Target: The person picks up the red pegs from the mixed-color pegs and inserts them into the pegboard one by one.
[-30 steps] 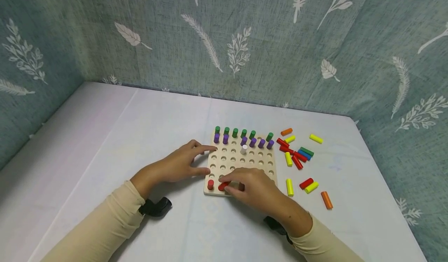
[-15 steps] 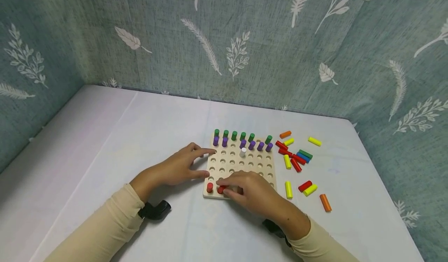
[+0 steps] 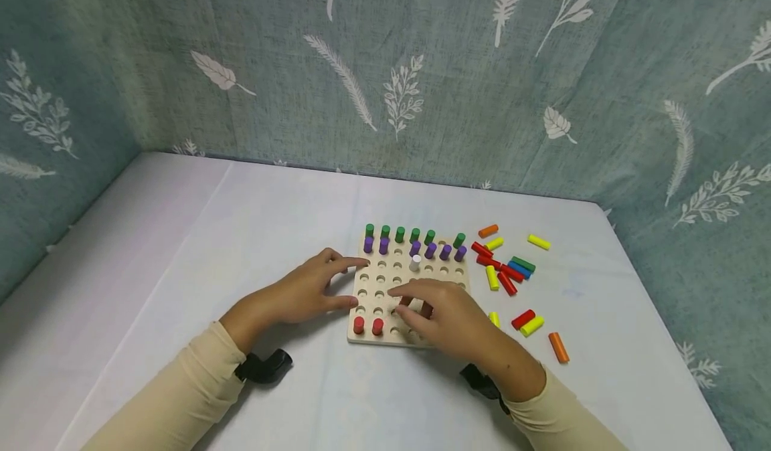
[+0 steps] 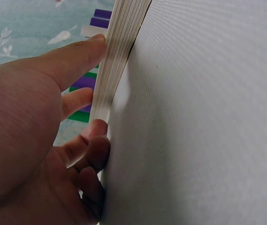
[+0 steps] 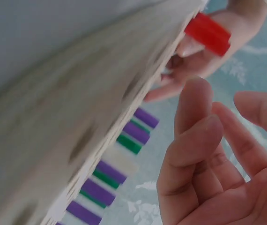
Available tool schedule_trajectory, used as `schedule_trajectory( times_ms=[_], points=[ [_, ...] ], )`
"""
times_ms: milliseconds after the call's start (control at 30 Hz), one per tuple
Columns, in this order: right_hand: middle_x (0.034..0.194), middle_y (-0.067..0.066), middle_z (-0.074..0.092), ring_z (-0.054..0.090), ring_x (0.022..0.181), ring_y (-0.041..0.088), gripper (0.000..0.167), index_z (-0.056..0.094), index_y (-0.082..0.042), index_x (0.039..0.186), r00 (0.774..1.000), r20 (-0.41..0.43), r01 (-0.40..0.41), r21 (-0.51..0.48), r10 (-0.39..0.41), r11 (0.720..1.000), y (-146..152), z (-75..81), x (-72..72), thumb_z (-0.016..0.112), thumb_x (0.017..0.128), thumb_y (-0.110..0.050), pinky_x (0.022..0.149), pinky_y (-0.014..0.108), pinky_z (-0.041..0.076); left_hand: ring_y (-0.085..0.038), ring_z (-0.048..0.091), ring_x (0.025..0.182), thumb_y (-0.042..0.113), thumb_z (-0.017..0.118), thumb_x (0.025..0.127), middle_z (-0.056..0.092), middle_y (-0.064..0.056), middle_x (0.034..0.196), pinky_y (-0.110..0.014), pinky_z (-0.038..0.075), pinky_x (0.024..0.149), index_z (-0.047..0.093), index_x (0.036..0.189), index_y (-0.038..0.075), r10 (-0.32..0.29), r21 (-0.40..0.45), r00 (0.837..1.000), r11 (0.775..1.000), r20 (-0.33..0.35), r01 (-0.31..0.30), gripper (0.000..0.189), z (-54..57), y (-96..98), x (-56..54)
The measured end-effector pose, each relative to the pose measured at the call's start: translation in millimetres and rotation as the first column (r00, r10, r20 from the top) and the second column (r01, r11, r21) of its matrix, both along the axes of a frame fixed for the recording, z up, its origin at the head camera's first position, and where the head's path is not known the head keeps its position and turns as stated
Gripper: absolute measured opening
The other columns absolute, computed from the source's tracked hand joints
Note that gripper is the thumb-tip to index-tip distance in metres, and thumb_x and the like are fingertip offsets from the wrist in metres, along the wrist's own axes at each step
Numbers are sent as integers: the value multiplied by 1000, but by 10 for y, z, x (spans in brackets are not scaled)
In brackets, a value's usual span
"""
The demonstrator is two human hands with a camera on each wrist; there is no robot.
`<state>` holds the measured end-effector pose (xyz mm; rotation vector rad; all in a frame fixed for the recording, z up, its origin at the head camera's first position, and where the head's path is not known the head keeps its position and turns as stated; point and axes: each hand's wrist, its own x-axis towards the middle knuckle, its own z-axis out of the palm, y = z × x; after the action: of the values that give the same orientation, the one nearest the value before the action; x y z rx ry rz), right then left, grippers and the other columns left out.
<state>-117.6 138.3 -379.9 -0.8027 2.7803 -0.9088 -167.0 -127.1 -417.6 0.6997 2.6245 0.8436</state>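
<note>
A wooden pegboard [image 3: 379, 340] with rows of round holes lies on the table. My left hand [image 3: 304, 290] is at its left side, thumb and index finger touching the edge; in the left wrist view the thumb [image 4: 84, 54] lies against the board's layered side. Two red pegs [image 3: 377, 327] stand upright in the front row at the left. Over the right part of the board hovers my right hand [image 3: 452, 314], fingers loosely bent with nothing between them. It hides several holes. Green pegs [image 3: 400, 235] and purple pegs [image 3: 383, 245] fill most of the back two rows, with a white peg [image 3: 415, 263] in front.
Right of the board lie loose pegs: red ones [image 3: 507, 284], yellow ones [image 3: 539, 242], orange ones [image 3: 558, 348], a green one [image 3: 523, 264] and a blue one [image 3: 519, 270]. A patterned cloth [image 3: 271, 103] rises behind the white table [image 3: 241, 210].
My right hand has let go of the second red peg, which now stands upright in its hole, and has moved up and right. The left hand stays at the board's edge.
</note>
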Motion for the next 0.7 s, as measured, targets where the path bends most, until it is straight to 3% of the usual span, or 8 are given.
schedule_trajectory(
  times_ms=[333, 700],
  points=[
    [110, -3, 73, 56, 71, 7, 23, 74, -17, 116, 990, -84, 114, -2, -114, 993, 216, 39, -162, 70, 95, -21, 60, 21, 49, -18, 49, 93, 42, 76, 88, 50, -9, 128, -33, 44, 78, 44, 151, 32, 1, 11, 1000, 1000, 5, -1, 72, 7, -1, -22],
    [103, 3, 73, 57, 68, 12, 22, 73, -10, 117, 980, -65, 183, -82, -189, 980, 470, 52, -317, 67, 96, -17, 56, 25, 48, -18, 49, 93, 42, 76, 88, 50, -8, 129, -33, 43, 79, 43, 151, 32, -4, 11, 1000, 1000, 16, 4, 72, -17, -8, -22]
  ],
)
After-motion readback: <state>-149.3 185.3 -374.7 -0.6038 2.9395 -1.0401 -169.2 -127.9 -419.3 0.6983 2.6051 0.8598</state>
